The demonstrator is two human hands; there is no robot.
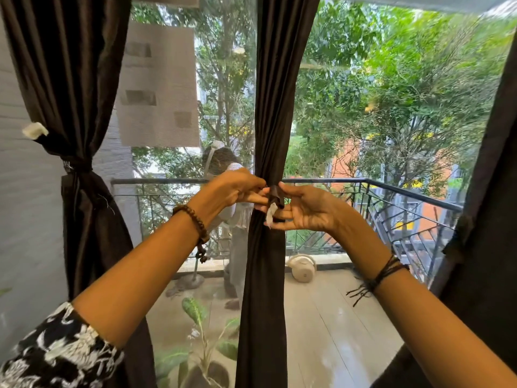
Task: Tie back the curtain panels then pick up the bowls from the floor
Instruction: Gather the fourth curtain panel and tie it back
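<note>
A dark brown middle curtain panel (275, 107) hangs straight ahead, gathered tight at hand height. A brown tie-back strap (275, 195) with a white patch at its end wraps around it. My left hand (237, 189) pinches the strap from the left. My right hand (302, 210) holds the strap's end from the right, fingers partly spread. The left curtain panel (72, 79) is tied with a band (77, 167) at mid height. A right curtain panel (492, 191) shows at the frame's edge. No bowls are in view.
Behind the glass lies a balcony with a metal railing (391, 189), a white round appliance (303, 268) on its floor and a potted plant (201, 345) low in the middle. A person's reflection shows in the glass behind my left hand.
</note>
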